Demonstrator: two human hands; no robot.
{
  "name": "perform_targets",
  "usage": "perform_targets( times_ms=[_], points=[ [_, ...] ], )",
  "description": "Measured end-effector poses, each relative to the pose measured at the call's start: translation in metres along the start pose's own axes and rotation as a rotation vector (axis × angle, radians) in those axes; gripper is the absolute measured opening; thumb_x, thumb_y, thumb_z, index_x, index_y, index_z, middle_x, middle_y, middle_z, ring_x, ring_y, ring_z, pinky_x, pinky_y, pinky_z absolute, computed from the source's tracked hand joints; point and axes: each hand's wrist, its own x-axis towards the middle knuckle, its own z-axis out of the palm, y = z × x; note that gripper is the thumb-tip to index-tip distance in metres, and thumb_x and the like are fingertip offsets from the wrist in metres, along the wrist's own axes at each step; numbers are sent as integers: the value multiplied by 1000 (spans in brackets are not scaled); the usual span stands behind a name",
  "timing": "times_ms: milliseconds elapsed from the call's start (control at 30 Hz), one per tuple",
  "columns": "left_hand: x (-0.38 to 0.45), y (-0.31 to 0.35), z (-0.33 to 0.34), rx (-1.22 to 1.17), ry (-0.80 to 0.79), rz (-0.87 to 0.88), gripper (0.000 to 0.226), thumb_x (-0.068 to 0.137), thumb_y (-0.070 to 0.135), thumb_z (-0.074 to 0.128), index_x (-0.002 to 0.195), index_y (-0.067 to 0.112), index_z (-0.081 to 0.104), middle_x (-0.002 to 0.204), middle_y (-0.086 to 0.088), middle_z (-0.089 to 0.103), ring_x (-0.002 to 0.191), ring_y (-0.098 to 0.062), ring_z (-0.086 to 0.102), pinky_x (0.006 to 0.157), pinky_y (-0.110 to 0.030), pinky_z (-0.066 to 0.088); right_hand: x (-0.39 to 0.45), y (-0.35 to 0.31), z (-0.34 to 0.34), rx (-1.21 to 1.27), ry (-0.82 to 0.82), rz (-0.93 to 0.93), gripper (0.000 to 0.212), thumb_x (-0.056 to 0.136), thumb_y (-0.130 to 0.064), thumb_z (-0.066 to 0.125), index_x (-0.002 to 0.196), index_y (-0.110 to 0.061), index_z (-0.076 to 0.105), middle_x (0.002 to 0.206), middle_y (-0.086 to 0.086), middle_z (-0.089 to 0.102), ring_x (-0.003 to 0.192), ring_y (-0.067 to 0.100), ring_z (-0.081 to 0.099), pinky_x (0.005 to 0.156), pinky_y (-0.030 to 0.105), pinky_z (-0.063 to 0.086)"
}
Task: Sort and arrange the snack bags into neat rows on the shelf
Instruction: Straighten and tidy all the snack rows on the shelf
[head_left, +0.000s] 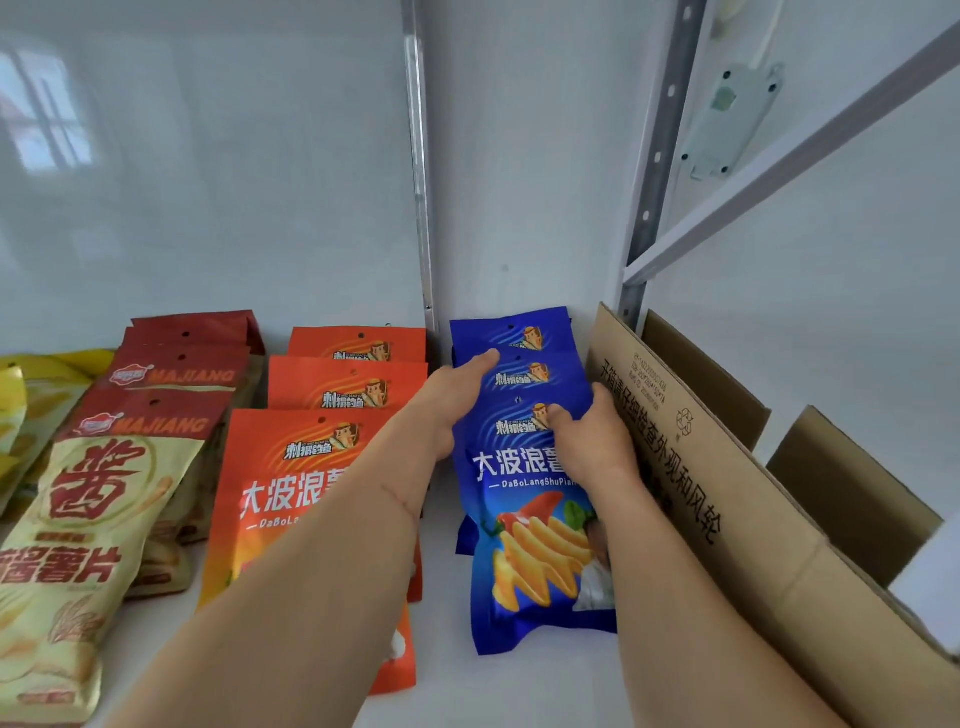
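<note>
Bare forearms, no sleeves; left hand (457, 400), right hand (592, 441) ungloved.

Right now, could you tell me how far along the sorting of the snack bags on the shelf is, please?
Mostly done, it seems. The red-topped Majiang bags and the orange bags already lie in overlapping rows. In hand: the left hand and right hand bracket the blue bags, squaring that row. Left: the yellow bags at the far left look loose; the cardboard box's contents are hidden.
</note>
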Motion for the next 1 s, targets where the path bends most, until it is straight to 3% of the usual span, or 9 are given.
perform_targets(
  times_ms=[167, 267, 367, 500, 600, 733, 867, 933, 1000],
  points=[
    [-15, -8, -3, -32, 35, 14, 42, 90, 52, 66, 104, 13, 59, 94, -7, 78, 82, -25, 77, 75, -38, 61, -6, -4, -11, -54, 6, -38, 65, 99, -40, 55, 153, -20, 25, 146, 4, 48, 112, 21, 61, 50, 19, 38],
    [-26, -19, -8, -96, 36, 33, 44, 91, 50, 66, 113, 13, 57, 94, -6, 78, 79, -22, 78, 72, -36, 62, -17, 1, -16, -47, 6, -60, 68, 98, -40, 56, 155, -21, 23, 150, 3, 44, 111, 17, 59, 53, 17, 38],
    [-36, -30, -8, -111, 56, 52, 51, 90, 49, 68, 122, 12, 52, 97, -7, 78, 77, -23, 78, 71, -38, 62, -27, 7, -17, -98, 9, -95, 72, 98, -39, 57, 156, -21, 20, 156, 2, 34, 131, 19, 49, 61, 12, 37],
    [-50, -47, 2, -126, 51, 8, 61, 86, 47, 73, 129, 13, 46, 98, -10, 77, 76, -23, 78, 67, -38, 63, -34, 8, -14, -176, 32, -134, 72, 98, -33, 60, 156, -18, 21, 156, 6, 32, 137, 21, 42, 84, 25, 41],
    [-61, -59, 8, -131, 99, 15, 67, 85, 43, 75, 132, 12, 40, 104, -11, 74, 83, -22, 77, 63, -34, 62, -38, 4, -15, -172, 52, -152, 71, 97, -34, 61, 155, -18, 23, 153, 7, 36, 133, 22, 47, 81, 27, 46],
    [-84, -74, 10, -152, 146, 66, 52, 90, 33, 72, 123, 18, 35, 115, -9, 65, 96, -22, 72, 48, -23, 55, -56, 8, -24, -191, 55, -157, 76, 94, -45, 61, 155, -20, 22, 151, 7, 38, 128, 22, 52, 83, 33, 56],
    [-93, -98, 16, -97, 155, 117, 55, 88, 31, 75, 130, 20, 41, 119, -2, 64, 102, -21, 69, 69, -32, 61, -87, 32, -28, -246, 29, -107, 83, 92, -50, 60, 156, -20, 17, 155, 6, 35, 136, 23, 44, 103, 44, 49],
    [-92, -107, 17, -57, 179, 146, 59, 87, 31, 76, 133, 21, 40, 121, 0, 63, 105, -20, 67, 83, -41, 61, -97, 40, -27, -292, 17, -74, 81, 92, -49, 61, 155, -19, 22, 152, 5, 39, 135, 24, 45, 105, 41, 45],
    [-92, -112, 17, -26, 184, 187, 57, 87, 30, 75, 132, 24, 40, 120, 3, 63, 105, -18, 67, 84, -42, 61, -101, 45, -25, -314, 28, -77, 73, 90, -48, 63, 149, -20, 31, 146, 5, 46, 127, 25, 51, 101, 40, 48]
  ],
)
